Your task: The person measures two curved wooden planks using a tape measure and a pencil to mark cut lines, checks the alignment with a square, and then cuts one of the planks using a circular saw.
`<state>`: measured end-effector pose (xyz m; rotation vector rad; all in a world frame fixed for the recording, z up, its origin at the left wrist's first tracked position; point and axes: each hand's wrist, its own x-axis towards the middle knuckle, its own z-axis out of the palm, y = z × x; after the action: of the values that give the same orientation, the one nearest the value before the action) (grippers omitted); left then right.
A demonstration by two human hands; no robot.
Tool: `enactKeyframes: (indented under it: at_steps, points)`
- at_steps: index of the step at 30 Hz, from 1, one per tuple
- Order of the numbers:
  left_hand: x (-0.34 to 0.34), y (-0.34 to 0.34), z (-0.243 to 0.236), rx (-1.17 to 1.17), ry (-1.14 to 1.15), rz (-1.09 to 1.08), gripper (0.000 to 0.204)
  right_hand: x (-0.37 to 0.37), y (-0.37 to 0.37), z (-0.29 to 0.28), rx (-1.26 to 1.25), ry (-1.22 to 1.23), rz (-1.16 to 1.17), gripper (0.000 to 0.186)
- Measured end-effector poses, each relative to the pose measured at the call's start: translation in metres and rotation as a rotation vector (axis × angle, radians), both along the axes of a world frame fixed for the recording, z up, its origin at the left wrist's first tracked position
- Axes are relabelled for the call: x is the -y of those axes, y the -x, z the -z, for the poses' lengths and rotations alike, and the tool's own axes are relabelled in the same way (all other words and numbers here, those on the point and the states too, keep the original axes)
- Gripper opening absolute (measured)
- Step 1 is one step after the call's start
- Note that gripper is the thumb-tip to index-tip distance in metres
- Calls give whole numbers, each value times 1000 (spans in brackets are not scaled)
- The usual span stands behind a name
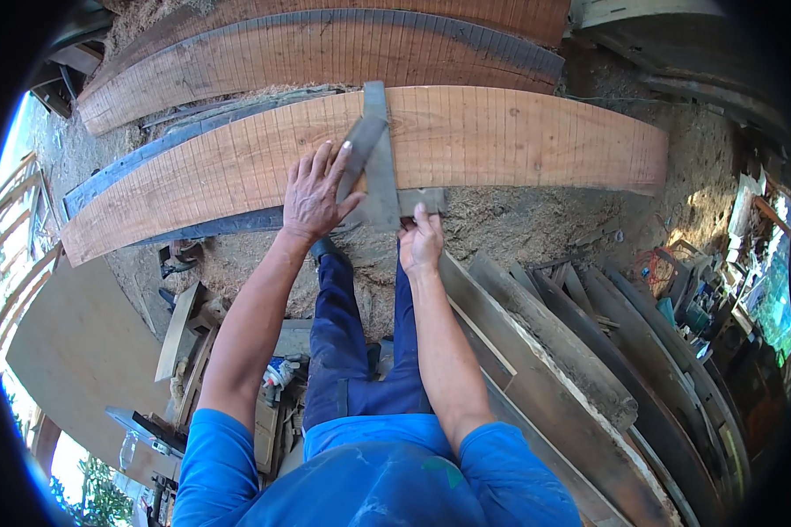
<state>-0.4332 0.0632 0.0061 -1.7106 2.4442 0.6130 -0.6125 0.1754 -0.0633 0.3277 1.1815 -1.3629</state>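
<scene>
A long wooden plank (501,140), marked with many close crosswise lines, lies across in front of me. A grey wooden square (380,167) is laid over its middle, with a slanted strip (366,140) and a short side arm (429,200) at the plank's near edge. My left hand (316,193) lies flat with fingers spread, its fingertips against the slanted strip. My right hand (423,241) grips the short arm, thumb on top and the other fingers curled below. What those fingers touch underneath is hidden.
Another lined plank (325,53) lies beyond this one. Several dark boards (562,378) lean at the right. A broad panel (79,342) stands at the left, near wood offcuts and tools (193,342). Wood shavings (501,220) cover the ground.
</scene>
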Motion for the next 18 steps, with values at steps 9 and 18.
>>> enactKeyframes:
  at_steps: [9,18]
  points:
    - [-14,-4,7,63,-71,202,122,-6,0,-1,3,-76,14,25]
    - [-7,6,3,35,-79,215,119,74,114,-280,-1600,580,38,15]
